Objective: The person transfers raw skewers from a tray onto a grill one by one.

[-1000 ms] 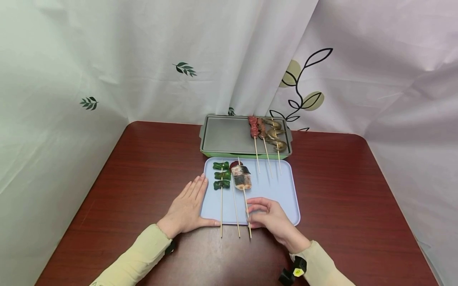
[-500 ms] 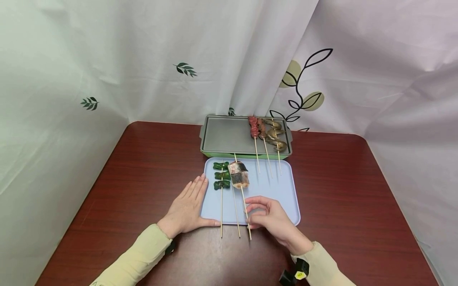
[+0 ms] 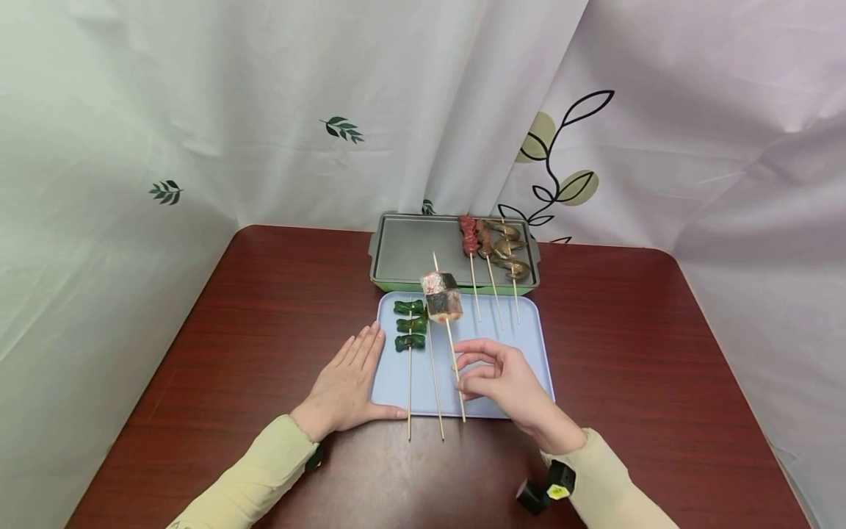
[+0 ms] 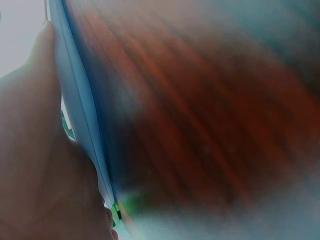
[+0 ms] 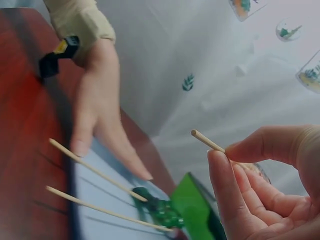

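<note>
My right hand (image 3: 505, 378) pinches the stick of a skewer (image 3: 441, 297) with chunky, dark-and-silver-skinned pieces resembling fish. It is raised over the light blue tray (image 3: 509, 360), its tip reaching over the grill pan's near edge. In the right wrist view, thumb and index fingertip meet on the stick (image 5: 207, 140). My left hand (image 3: 346, 382) lies with fingers straight along the tray's left edge, its thumb by the front rim near the stick of a green pepper skewer (image 3: 410, 325). Beside that lies another skewer's stick (image 3: 435, 382); its dark red food is mostly hidden behind the raised skewer.
Behind the tray stands a grey grill pan (image 3: 416, 250) with a green base. On its right side lie a red skewer (image 3: 468, 239), a brown skewer (image 3: 485, 239) and one with curled brownish pieces (image 3: 512, 253). Curtains hang behind the dark red table (image 3: 628, 330).
The right hand has lifted the fish-like skewer off the tray, first shifting it slightly left, then up and forward toward the grill pan. The left hand has stayed in place.
</note>
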The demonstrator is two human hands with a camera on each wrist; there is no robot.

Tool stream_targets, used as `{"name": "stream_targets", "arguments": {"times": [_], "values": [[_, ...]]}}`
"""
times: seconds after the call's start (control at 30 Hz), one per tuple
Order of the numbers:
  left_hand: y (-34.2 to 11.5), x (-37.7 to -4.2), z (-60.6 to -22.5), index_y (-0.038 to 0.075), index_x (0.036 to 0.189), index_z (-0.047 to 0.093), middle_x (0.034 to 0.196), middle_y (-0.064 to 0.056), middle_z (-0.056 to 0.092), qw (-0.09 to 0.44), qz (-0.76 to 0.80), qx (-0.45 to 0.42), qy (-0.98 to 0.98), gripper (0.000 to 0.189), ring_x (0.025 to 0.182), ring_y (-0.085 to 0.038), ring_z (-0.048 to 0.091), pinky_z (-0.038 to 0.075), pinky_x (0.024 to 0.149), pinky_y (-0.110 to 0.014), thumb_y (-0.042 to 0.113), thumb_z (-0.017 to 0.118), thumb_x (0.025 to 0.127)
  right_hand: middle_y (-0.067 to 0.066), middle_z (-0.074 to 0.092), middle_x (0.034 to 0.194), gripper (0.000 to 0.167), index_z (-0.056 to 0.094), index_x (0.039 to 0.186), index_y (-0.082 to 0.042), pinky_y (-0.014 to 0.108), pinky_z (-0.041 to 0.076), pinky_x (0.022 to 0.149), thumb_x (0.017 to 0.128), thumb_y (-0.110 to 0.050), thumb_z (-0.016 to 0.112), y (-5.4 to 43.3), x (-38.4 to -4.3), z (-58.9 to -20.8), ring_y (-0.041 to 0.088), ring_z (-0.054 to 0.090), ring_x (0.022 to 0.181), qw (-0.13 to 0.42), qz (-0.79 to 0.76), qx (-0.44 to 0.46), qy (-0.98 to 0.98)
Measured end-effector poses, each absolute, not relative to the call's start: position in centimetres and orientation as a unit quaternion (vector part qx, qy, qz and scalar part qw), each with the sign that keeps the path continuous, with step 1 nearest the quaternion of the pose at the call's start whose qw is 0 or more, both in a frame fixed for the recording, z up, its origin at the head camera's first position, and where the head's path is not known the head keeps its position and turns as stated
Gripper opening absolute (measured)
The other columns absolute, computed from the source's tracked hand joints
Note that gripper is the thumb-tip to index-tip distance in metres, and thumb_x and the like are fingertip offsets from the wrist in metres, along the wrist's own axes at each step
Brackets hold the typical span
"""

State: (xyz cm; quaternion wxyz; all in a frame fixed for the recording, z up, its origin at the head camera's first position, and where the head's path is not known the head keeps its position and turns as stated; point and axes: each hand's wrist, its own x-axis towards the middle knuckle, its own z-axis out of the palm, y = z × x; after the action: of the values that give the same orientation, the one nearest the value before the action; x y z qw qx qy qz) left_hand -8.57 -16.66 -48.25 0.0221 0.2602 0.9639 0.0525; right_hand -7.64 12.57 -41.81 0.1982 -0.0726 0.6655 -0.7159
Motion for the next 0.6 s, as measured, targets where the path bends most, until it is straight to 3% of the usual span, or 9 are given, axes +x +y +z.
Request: {"name": "stream_targets", "arguments": {"times": [0.37, 0.6], "values": [[-16.8, -8.5, -48.8, -0.009, 0.157, 0.025, 0.164, -0.024, 0.021, -0.004, 0.07, 0.27, 0.96, 0.132, 0.152, -0.035, 0.018, 0.017, 0.122, -0.046, 0.092, 0.05, 0.075, 0.017, 0.062, 0.107, 0.052, 0.055, 0.135, 0.01, 0.046, 0.061, 0.072, 0.084, 0.017, 0.064, 13.7, -10.4, -38.7, 0.016, 0.072, 0.08, 0.151, -0.719, -0.088, 0.673], [-16.9, -8.6, -49.1, -0.008, 0.158, 0.024, 0.165, -0.023, 0.019, -0.003, 0.066, 0.268, 0.961, 0.133, 0.152, -0.034, 0.017, 0.015, 0.122, -0.045, 0.094, 0.047, 0.075, 0.027, 0.062, 0.107, 0.049, 0.058, 0.132, 0.009, 0.047, 0.061, 0.073, 0.084, 0.016, 0.067, 14.1, -12.9, -37.5, 0.017, 0.072, 0.077, 0.111, -0.704, -0.09, 0.695]]}}
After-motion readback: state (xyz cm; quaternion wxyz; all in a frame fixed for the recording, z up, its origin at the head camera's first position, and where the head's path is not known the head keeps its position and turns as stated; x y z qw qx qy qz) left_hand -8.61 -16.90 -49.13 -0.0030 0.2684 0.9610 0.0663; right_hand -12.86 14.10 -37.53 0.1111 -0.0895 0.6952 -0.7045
